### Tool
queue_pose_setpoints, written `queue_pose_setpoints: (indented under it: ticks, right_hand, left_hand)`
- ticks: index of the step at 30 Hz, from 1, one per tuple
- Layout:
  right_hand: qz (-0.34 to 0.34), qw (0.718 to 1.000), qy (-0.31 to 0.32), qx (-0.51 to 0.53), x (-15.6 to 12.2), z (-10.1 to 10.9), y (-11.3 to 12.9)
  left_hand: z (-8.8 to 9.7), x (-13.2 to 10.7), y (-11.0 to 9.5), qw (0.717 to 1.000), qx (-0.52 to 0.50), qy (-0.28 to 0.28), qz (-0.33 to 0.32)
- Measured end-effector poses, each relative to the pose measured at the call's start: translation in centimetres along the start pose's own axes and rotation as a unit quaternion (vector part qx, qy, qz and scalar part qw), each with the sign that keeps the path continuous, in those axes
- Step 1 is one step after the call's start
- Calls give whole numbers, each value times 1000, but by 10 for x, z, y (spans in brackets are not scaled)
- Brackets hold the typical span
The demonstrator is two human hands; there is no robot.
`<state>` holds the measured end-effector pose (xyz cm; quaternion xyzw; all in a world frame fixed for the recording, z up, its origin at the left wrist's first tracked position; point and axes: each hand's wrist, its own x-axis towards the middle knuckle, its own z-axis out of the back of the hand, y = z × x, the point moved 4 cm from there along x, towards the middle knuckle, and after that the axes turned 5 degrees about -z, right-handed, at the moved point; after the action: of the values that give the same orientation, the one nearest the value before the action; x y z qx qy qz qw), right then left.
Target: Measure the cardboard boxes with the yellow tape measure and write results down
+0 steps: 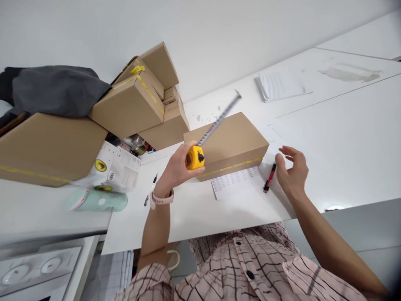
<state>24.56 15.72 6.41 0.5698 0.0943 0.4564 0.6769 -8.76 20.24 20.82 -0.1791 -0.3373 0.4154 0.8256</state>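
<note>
My left hand point(178, 165) is closed around a yellow tape measure point(196, 158). Its metal blade point(216, 123) sticks out up and to the right, over a closed brown cardboard box point(232, 140) with yellow tape along its near side. Beneath the box's near edge lies a printed sheet point(232, 184). To the right of the box, my right hand point(291, 171) hovers with fingers apart and slightly curled, holding nothing. A red and black pen point(270, 179) lies on the table just left of that hand.
Several cardboard boxes point(131, 104) are stacked at the left, with a dark cloth point(59, 90) over them. Near them are an avocado-printed carton point(115, 167), a mint-green bottle point(100, 200) and a black-and-white pen point(151, 190). A paper stack point(280, 85) lies by the wall.
</note>
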Motion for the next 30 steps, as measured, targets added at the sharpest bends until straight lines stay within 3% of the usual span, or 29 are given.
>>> queue_pose_setpoints:
  ticks: [3, 6, 12, 15, 17, 19, 22, 24, 27, 30]
  right_hand:
    - [-31, 998, -18, -54, -12, 18, -21]
    - [-69, 994, 11, -87, -22, 28, -39]
    - [-83, 987, 53, -127, -25, 29, -43]
    - [-79, 970, 70, -219, -25, 23, -37]
    - [-63, 949, 113, -287, -26, 16, -33]
    - [-21, 927, 166, -337, -30, 9, -29]
    - [25, 902, 223, -369, -33, 4, -29]
    - [21, 894, 249, -371, -32, 3, -32]
    - [8, 898, 260, -356, -29, 7, -33]
    - [-55, 925, 262, -271, -29, 21, -27]
  left_hand:
    - [-5, 28, -8, 985, 82, 147, -37]
    - [-13, 44, -8, 977, 80, 195, -36]
    - [-18, 55, 4, 990, -94, 104, -29]
    - [-24, 54, 4, 994, -48, 85, -46]
    - [-31, 46, -3, 994, 18, 54, -90]
    - [-43, 29, -16, 987, 62, 1, -147]
    - [-76, -19, -32, 979, 51, -51, -191]
    - [-108, -58, -35, 985, 13, -16, -169]
    - [-155, -113, -26, 993, -33, 80, -85]
    - [-180, -150, -13, 989, -32, 141, -40]
